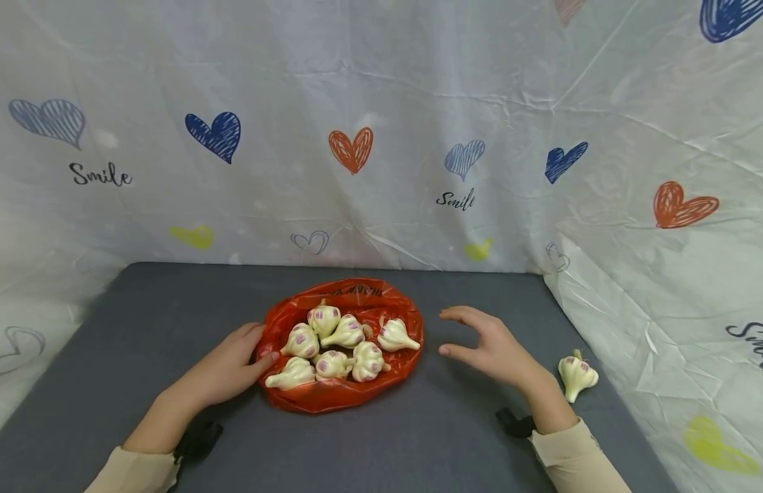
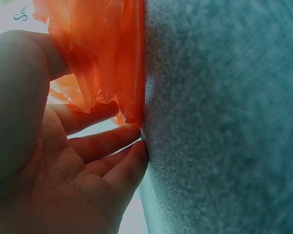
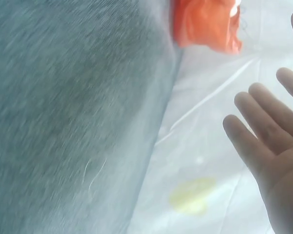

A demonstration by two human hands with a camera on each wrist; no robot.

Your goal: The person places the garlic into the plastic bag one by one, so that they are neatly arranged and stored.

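Note:
A red plastic bag [image 1: 332, 398] lies on the grey table with its mouth spread wide and rim rolled down. Several white garlic bulbs [image 1: 367, 361] with purple marks sit inside it. My left hand [image 1: 236, 363] grips the bag's left side, thumb over the rim and fingers along the outer wall. In the left wrist view, the fingertips of that left hand [image 2: 88, 165] reach the tabletop beside the orange-looking plastic bag [image 2: 102, 48]. My right hand [image 1: 492, 346] is held to the right of the bag, apart from it, fingers spread and holding nothing.
One more garlic bulb [image 1: 577, 376] lies near the table's right edge, beside the right wrist. A white sheet [image 1: 394, 89] printed with hearts and "Smile" hangs behind the grey table [image 1: 381, 452] and along its sides. Black straps circle both wrists.

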